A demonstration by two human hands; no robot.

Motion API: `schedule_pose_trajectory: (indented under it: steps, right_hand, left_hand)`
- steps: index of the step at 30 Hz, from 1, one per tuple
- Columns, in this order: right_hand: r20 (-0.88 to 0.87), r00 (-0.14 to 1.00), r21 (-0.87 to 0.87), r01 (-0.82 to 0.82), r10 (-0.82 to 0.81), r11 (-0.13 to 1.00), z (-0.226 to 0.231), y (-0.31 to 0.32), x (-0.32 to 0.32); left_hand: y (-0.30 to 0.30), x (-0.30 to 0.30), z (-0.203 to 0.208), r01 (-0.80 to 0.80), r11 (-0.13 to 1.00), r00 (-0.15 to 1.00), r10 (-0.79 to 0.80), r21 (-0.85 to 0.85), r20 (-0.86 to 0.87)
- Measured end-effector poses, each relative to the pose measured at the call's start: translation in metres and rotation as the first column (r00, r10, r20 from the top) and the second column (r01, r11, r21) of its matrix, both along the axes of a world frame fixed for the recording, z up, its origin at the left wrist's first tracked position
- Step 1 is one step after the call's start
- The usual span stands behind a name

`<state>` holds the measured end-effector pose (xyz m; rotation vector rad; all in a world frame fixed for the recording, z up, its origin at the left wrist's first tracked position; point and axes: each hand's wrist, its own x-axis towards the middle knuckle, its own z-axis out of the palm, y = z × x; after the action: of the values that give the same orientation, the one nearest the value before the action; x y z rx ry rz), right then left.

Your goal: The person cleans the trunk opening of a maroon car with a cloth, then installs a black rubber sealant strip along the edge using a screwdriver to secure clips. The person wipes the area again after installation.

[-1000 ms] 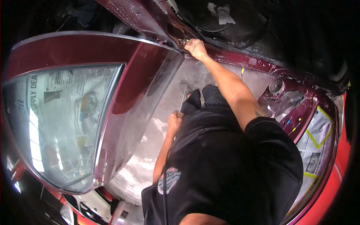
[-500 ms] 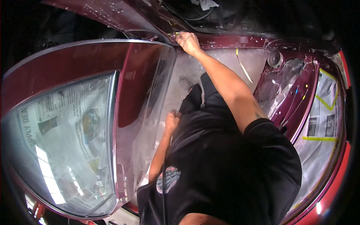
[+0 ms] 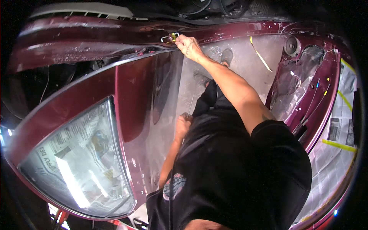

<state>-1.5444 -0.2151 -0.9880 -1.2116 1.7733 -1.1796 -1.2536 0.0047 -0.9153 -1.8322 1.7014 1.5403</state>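
Note:
My right hand (image 3: 189, 48) reaches up to the maroon car body, its fingers pinched at a scrap of yellow tape (image 3: 174, 36). That tape sits against a bright metal door striker loop (image 3: 165, 39) on the door pillar. Lower down, beside my black shirt, my left hand (image 3: 184, 122) is closed around a thin metal rod (image 3: 191, 103) that points away from me. What kind of tool the rod belongs to is hidden by the fingers.
An open maroon door (image 3: 134, 92) stands at left, newspaper (image 3: 76, 153) behind its glass. At right is another door panel (image 3: 295, 88) with a round speaker (image 3: 292, 46) and loose cables. A yellow tape strip (image 3: 260, 53) hangs from the sill over the pale floor (image 3: 245, 65).
The view has shifted, bringing the striker loop and more of the maroon body into sight. My right hand stays at the pillar, now to the right of the loop. My left hand keeps the rod.

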Motion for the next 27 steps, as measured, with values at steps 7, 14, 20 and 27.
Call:
schedule_pose_trajectory:
  steps: [7, 14, 20, 27]
  right_hand:
    - [0.103, 0.989, -0.040, 0.109, -0.105, 0.993, -0.016, 0.024, 0.000]
    - [0.660, 0.717, 0.111, 0.205, -0.226, 0.972, -0.046, 0.015, -0.014]
    - [0.884, 0.320, 0.227, 0.345, -0.341, 0.911, -0.058, -0.020, -0.021]
    - [0.899, 0.303, 0.176, 0.410, -0.316, 0.895, -0.027, -0.038, -0.045]
  left_hand:
    - [-0.006, -0.012, -0.001, 0.010, 0.999, 1.000, -0.010, 0.054, -0.003]
    - [-0.021, -0.025, 0.006, 0.011, 1.000, 0.998, -0.011, -0.009, -0.057]
    - [-0.029, -0.025, 0.011, 0.011, 1.000, 0.999, -0.011, -0.005, -0.050]
    - [-0.011, 0.005, -0.011, 0.021, 0.999, 0.999, -0.019, 0.031, -0.047]
